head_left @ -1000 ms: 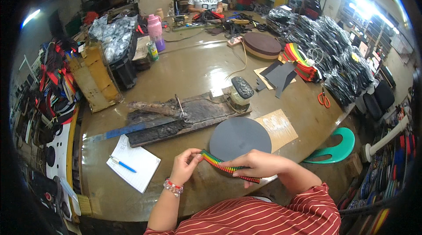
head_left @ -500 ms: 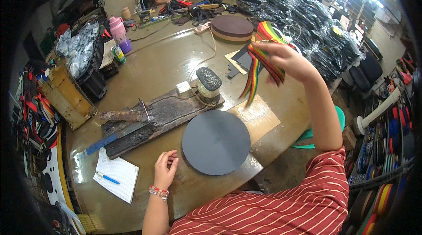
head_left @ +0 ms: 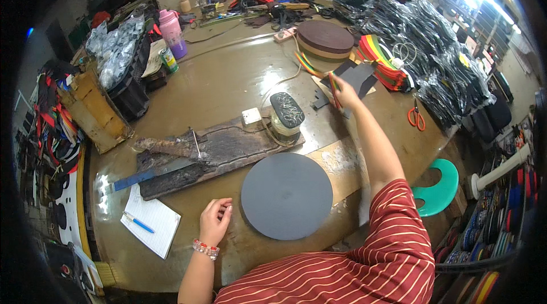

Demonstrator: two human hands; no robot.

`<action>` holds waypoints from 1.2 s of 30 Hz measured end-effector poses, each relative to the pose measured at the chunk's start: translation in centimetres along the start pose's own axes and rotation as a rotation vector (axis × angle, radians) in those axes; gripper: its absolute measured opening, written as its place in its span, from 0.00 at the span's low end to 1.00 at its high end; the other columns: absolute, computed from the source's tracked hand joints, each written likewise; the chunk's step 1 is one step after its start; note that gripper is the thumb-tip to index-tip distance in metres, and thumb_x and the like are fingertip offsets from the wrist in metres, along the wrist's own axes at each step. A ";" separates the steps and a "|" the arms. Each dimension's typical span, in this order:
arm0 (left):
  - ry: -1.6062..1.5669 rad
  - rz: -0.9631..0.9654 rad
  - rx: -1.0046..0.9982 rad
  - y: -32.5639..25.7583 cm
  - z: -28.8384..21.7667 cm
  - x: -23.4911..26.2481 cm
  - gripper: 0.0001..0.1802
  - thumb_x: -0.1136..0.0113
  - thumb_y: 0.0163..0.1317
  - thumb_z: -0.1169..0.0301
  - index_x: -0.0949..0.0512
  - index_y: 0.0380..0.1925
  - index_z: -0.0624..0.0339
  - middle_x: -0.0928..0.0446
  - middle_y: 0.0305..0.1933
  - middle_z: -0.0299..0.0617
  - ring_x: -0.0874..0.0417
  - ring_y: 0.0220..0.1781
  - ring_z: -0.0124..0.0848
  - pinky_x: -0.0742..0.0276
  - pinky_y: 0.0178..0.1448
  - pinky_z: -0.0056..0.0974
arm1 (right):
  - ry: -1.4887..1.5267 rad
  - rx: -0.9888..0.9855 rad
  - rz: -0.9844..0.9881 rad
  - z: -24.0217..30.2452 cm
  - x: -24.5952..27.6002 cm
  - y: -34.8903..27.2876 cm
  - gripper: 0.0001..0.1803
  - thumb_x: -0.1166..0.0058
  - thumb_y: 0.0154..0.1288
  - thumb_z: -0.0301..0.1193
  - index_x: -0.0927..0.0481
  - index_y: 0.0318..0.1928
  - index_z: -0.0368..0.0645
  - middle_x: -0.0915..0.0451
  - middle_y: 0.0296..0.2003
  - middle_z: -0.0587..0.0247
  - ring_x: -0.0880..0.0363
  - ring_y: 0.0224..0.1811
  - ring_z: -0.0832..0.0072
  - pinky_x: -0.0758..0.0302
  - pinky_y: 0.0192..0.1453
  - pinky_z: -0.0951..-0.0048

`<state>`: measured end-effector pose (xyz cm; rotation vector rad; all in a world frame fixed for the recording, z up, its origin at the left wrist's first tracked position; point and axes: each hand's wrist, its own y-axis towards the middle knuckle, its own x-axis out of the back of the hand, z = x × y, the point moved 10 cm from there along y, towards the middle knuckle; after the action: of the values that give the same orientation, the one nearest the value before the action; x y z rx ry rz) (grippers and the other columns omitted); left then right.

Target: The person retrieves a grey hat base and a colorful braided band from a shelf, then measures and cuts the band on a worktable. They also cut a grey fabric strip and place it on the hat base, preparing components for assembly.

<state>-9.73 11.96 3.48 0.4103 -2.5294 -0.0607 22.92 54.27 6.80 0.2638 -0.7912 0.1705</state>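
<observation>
My right hand [head_left: 346, 94] reaches out over the far right of the table, closed on a striped webbing strap [head_left: 307, 66] in red, yellow, green and black. One end of the strap trails to the left past the fingers, above some dark flat pieces [head_left: 359, 76]. My left hand [head_left: 216, 218] rests on the table near me, its fingers loosely curled together with nothing seen in them. A bead bracelet is on that wrist. Just right of this hand lies a large round dark grey coil or disc [head_left: 286, 196], apart from the fingers.
A scorched wooden board [head_left: 222, 147] carries a jar [head_left: 286, 113] with a dark top. Notebook [head_left: 151, 221] and pen lie left. A brown roll [head_left: 325, 39], colourful straps [head_left: 384, 65], red-handled scissors [head_left: 417, 117] and plastic-wrapped bundles [head_left: 410, 36] lie beyond. A person sits across the table.
My right hand has moved forward and lower with the strap, which swings from hanging down to trailing left. Scissors and more of the green stool have come into sight. My left hand stays put.
</observation>
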 end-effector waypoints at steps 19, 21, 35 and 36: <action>0.194 0.061 -0.122 -1.9 -2.6 -3.0 0.27 0.42 0.60 0.60 0.30 0.58 0.56 0.34 0.58 0.46 0.32 0.57 0.38 0.36 0.60 0.40 | 0.042 -0.009 -0.284 9.3 -3.7 -28.3 0.18 0.45 0.61 0.36 0.21 0.44 0.33 0.26 0.35 0.51 0.26 0.33 0.62 0.28 0.39 0.67; -0.145 0.009 -0.045 -2.3 -2.0 -2.0 0.26 0.43 0.62 0.60 0.31 0.59 0.55 0.36 0.61 0.47 0.35 0.62 0.38 0.39 0.64 0.40 | 0.214 -0.141 -0.314 8.9 -4.2 -29.5 0.18 0.45 0.62 0.35 0.22 0.46 0.33 0.27 0.35 0.53 0.26 0.32 0.67 0.28 0.38 0.70; -0.479 -0.274 -0.482 -6.4 -11.2 10.9 0.54 0.25 0.41 0.58 0.47 0.64 0.62 0.33 0.59 0.50 0.31 0.61 0.41 0.38 0.65 0.44 | 0.465 1.054 -0.135 35.5 5.5 -35.1 0.30 0.35 0.46 0.20 0.26 0.54 0.40 0.23 0.47 0.55 0.23 0.49 0.63 0.25 0.49 0.72; -0.208 -0.214 -0.579 -6.8 -12.9 10.8 0.52 0.25 0.41 0.61 0.45 0.63 0.61 0.30 0.56 0.50 0.29 0.59 0.41 0.36 0.63 0.43 | 0.418 1.141 0.014 37.2 3.6 -36.1 0.29 0.35 0.46 0.21 0.26 0.53 0.40 0.23 0.46 0.55 0.23 0.49 0.62 0.25 0.49 0.70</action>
<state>-9.34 2.83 19.13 0.4471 -2.5040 -0.9320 9.18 9.02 28.34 1.2535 -0.2023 0.6651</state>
